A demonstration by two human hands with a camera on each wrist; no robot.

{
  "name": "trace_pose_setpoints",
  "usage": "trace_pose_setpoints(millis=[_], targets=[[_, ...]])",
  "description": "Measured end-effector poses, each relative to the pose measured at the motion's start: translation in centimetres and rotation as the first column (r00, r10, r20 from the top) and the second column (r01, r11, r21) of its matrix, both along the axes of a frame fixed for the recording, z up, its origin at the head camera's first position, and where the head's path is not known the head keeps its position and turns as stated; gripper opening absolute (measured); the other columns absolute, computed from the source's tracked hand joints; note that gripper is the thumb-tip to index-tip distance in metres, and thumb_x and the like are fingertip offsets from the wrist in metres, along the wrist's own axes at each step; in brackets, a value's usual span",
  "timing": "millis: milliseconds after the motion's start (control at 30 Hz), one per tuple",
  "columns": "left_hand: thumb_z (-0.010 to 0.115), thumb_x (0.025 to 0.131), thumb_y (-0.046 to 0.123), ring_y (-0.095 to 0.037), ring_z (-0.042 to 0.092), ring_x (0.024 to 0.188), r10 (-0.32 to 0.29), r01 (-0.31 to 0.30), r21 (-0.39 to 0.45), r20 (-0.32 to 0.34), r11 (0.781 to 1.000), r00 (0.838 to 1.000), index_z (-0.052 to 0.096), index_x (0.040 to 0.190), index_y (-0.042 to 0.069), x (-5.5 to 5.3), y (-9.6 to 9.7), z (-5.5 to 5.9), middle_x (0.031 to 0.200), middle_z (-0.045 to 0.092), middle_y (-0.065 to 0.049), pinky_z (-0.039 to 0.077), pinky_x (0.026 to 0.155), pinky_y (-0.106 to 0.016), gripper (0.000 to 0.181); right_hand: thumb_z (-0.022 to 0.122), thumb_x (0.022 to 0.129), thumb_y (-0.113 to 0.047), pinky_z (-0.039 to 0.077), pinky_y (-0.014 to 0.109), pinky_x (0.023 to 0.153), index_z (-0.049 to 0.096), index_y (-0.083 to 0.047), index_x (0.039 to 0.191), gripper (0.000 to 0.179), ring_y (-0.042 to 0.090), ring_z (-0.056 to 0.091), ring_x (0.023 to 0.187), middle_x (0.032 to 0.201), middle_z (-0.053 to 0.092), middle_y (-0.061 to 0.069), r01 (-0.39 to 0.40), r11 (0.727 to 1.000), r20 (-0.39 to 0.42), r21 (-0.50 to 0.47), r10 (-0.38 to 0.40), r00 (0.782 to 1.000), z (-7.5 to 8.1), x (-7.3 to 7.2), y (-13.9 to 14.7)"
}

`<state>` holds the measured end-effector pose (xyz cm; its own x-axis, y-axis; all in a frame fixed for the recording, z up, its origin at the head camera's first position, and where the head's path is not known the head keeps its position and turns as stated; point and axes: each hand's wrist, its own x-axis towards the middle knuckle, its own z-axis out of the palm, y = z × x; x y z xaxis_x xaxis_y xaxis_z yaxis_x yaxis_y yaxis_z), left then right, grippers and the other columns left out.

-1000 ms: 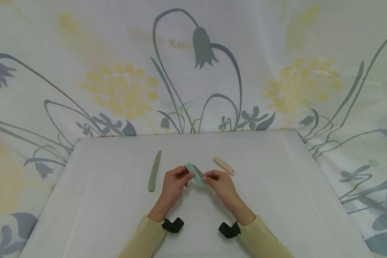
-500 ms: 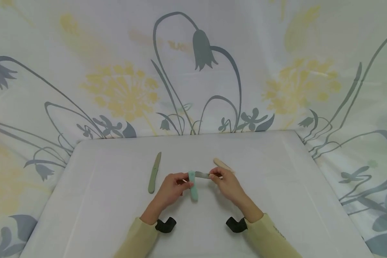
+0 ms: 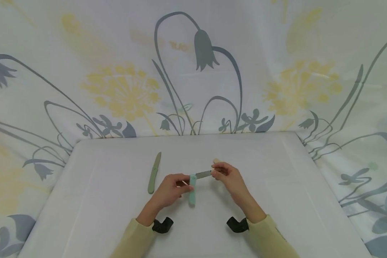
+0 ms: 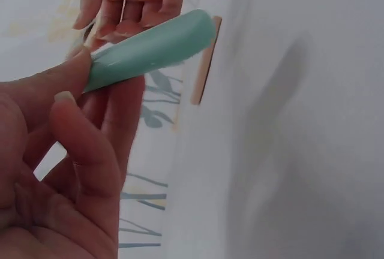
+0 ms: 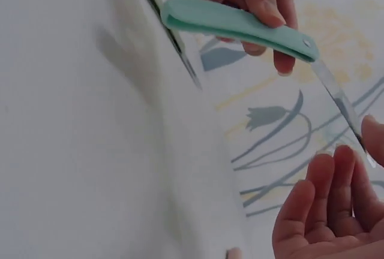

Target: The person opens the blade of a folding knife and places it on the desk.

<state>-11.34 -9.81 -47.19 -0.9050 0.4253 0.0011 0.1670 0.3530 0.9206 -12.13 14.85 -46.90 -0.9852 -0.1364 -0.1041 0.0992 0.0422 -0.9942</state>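
Mint knife [image 3: 192, 195] up over counter [image 3: 116, 215]: left grip [image 3: 170, 189] pinching handle [image 5: 222, 21] from its left, blade [image 3: 203, 174] jutting rightward off handle's long axis at wide angle, right grip [image 3: 229, 180] pinching tip end.

The cloth [image 3: 213, 86] rises beyond the far edge of the table [image 3: 100, 200] and along both side edges. The left knife [image 3: 154, 172] lies on the table, left of the middle, its tip toward the far edge. Right of it, between the left hand [image 3: 168, 189] and the right hand [image 3: 230, 180], the held knife [image 3: 193, 180] is above the table. The slim handle [image 3: 215, 160] lies partly behind the right hand.
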Motion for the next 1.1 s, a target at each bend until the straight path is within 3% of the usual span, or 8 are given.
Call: trace_pose_setpoints(millis=[167,267,367,500,567,667,833,1100], targets=[[0.076,0.089,0.01,-0.015,0.066,0.081,0.055,-0.055,0.081,-0.004,0.995,0.998,0.073,0.109,0.007,0.3,0.5,-0.2,0.094,0.069,-0.005,0.052,0.056,-0.027,0.02,0.068,0.093,-0.003,0.053,0.03,0.086,0.064,0.003,0.109,0.018,0.017,0.067,0.092,0.095,0.07,0.006,0.082,0.959,0.076,-0.271,-0.064,0.995,-0.7,0.6,-1.0],[0.074,0.089,0.005,-0.017,0.066,0.08,0.081,-0.08,0.097,-0.007,0.992,0.997,0.073,0.11,0.003,0.5,1.1,0.2,0.093,0.069,-0.009,0.052,0.056,-0.026,0.022,0.066,0.095,-0.003,0.053,0.029,0.085,0.067,-0.006,0.098,0.004,0.017,0.068,0.091,0.09,0.07,0.004,0.131,0.93,0.08,-0.344,-0.111,0.991,-0.7,0.9,-1.6],[0.075,0.087,0.002,-0.02,0.067,0.079,0.149,-0.147,0.119,-0.003,0.982,0.989,0.073,0.112,0.001,1.0,1.6,0.9,0.093,0.07,-0.01,0.051,0.056,-0.025,0.025,0.065,0.096,-0.002,0.053,0.028,0.084,0.066,-0.011,0.091,0.01,0.015,0.068,0.09,0.089,0.071,0.002,0.184,0.896,0.102,-0.404,-0.156,0.983,-0.5,1.1,-2.1],[0.079,0.083,0.003,-0.019,0.068,0.081,0.257,-0.249,0.186,-0.019,0.951,0.966,0.073,0.116,0.004,1.1,2.0,0.3,0.092,0.072,-0.006,0.052,0.062,-0.024,0.034,0.061,0.097,0.0,0.053,0.027,0.082,0.063,-0.009,0.09,0.012,0.015,0.069,0.088,0.089,0.071,0.002,0.242,0.852,0.148,-0.464,-0.195,0.97,-0.5,1.0,-2.5],[0.08,0.083,0.006,-0.018,0.068,0.082,0.274,-0.257,0.209,-0.056,0.943,0.96,0.073,0.118,0.006,0.9,2.0,-0.5,0.092,0.073,-0.004,0.052,0.064,-0.023,0.036,0.06,0.097,0.001,0.053,0.027,0.081,0.061,-0.008,0.089,0.013,0.015,0.069,0.087,0.089,0.071,0.003,0.263,0.836,0.158,-0.481,-0.213,0.964,-0.4,1.0,-2.6],[0.08,0.083,0.006,-0.019,0.069,0.084,0.257,-0.229,0.2,-0.128,0.953,0.958,0.073,0.119,0.004,0.8,2.1,-0.5,0.093,0.074,-0.003,0.053,0.068,-0.024,0.036,0.06,0.097,0.003,0.053,0.027,0.08,0.061,-0.009,0.086,0.016,0.015,0.069,0.085,0.088,0.07,0.002,0.289,0.817,0.159,-0.499,-0.242,0.957,-0.2,1.0,-2.8],[0.078,0.086,0.009,-0.016,0.069,0.083,0.147,-0.119,0.128,-0.236,0.985,0.961,0.073,0.119,0.006,0.5,2.0,0.0,0.09,0.072,0.001,0.055,0.069,-0.027,0.033,0.06,0.095,0.006,0.053,0.026,0.079,0.065,-0.01,0.083,0.021,0.014,0.068,0.081,0.085,0.07,0.002,0.323,0.791,0.154,-0.52,-0.285,0.946,0.3,0.9,-2.6],[0.074,0.09,0.012,-0.01,0.066,0.081,-0.015,0.013,-0.008,-0.213,1.0,0.977,0.071,0.122,0.004,0.5,1.7,0.6,0.09,0.066,0.006,0.051,0.062,-0.026,0.033,0.068,0.09,0.005,0.053,0.023,0.075,0.068,-0.003,0.087,0.008,0.014,0.067,0.077,0.083,0.07,0.004,0.314,0.789,0.111,-0.528,-0.302,0.947,0.4,0.6,-2.0]])
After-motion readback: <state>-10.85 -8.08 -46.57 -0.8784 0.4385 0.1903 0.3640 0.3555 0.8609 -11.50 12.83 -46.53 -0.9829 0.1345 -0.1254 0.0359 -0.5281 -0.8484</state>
